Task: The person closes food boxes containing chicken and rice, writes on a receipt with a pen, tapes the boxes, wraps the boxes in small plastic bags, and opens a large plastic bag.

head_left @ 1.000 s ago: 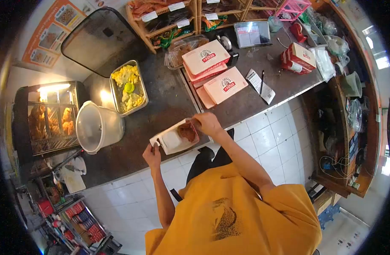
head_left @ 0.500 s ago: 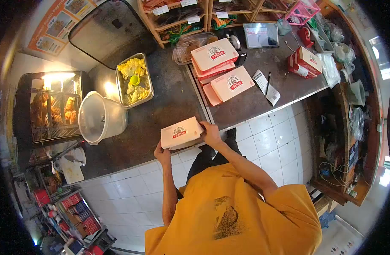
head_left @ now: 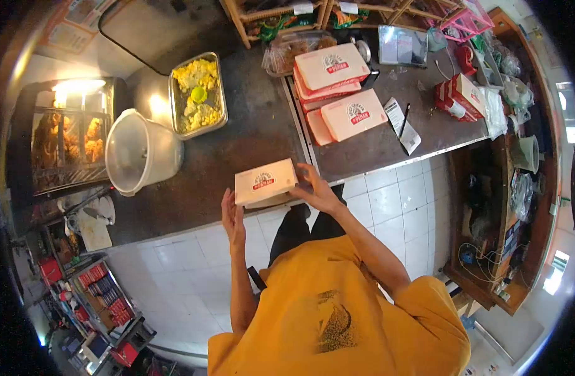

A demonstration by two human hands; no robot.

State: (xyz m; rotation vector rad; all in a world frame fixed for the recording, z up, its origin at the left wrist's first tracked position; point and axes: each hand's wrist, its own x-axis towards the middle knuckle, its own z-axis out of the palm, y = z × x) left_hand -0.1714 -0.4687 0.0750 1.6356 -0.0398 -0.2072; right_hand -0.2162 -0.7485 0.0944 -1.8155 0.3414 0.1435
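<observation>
A closed pale box [head_left: 265, 182] with a red and black logo lies at the front edge of the dark counter. My left hand [head_left: 233, 217] is at the box's left end, fingers stretched upward beside it. At the right end is my right hand [head_left: 316, 192], its fingers apart and close to the box; whether the fingertips touch the cardboard is hard to tell. The box's lid is down and hides what is inside.
Several similar boxes [head_left: 354, 115] are stacked behind on the right, with a paper slip and pen [head_left: 403, 126] beside them. A metal tray of yellow food [head_left: 198, 95], a clear bucket [head_left: 141, 152] and a lit food cabinet [head_left: 73, 139] stand left.
The open box with white and brown contents a second ago is now closed. Both hands have loosened from its ends, fingers spreading. The whole view has shifted somewhat.
</observation>
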